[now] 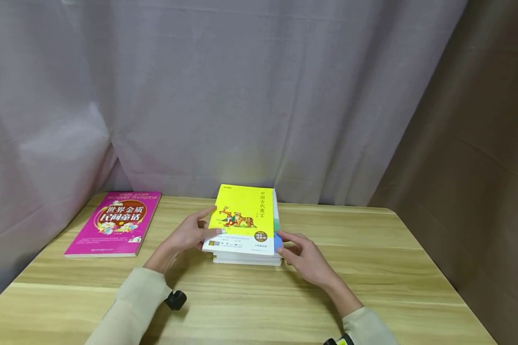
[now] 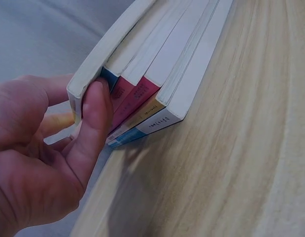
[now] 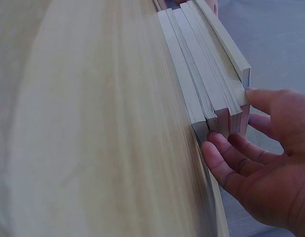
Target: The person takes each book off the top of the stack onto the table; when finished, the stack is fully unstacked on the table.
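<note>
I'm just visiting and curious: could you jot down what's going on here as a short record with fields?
Setting: wooden table with a grey curtain behind
Stack: several books, yellow book on top, lifted a little at its left edge
Left hand: thumb under the yellow book's edge, fingers on its cover, a pinching grip
Right hand: straight fingers touching the stack's right near corner
Set apart: pink book lying flat to the left, untouched
Spines: blue, pink and orange ones show in the left wrist view
</note>
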Available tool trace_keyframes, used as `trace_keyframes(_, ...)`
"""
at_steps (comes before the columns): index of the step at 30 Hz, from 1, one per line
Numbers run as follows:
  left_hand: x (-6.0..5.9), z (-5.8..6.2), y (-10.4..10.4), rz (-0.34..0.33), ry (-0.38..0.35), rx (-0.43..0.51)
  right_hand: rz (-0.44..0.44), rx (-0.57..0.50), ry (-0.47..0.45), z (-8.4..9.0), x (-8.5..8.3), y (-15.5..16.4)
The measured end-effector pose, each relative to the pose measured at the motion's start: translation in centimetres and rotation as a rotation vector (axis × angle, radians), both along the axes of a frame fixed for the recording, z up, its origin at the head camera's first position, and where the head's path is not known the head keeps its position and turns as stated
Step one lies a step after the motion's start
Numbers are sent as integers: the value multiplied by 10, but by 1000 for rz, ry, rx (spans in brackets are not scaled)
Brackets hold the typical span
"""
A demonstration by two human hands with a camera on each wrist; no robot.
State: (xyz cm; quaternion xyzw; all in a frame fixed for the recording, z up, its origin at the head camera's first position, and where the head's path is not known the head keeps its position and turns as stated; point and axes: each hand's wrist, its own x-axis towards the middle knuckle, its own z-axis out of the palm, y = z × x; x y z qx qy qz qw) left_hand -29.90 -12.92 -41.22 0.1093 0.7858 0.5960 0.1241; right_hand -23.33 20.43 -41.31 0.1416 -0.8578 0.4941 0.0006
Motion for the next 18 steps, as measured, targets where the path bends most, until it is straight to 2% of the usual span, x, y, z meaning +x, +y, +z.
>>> trace_keyframes(8,6,1,0,14,-68,68,-10,2,-19,3,0,1)
trace_keyframes(14,6,0,-3,-40,-105,125,-20,2,-17,2,-1,2)
trace_keyframes(18,7,0,-7,-78,-167,154,-22,2,-16,2,-1,1)
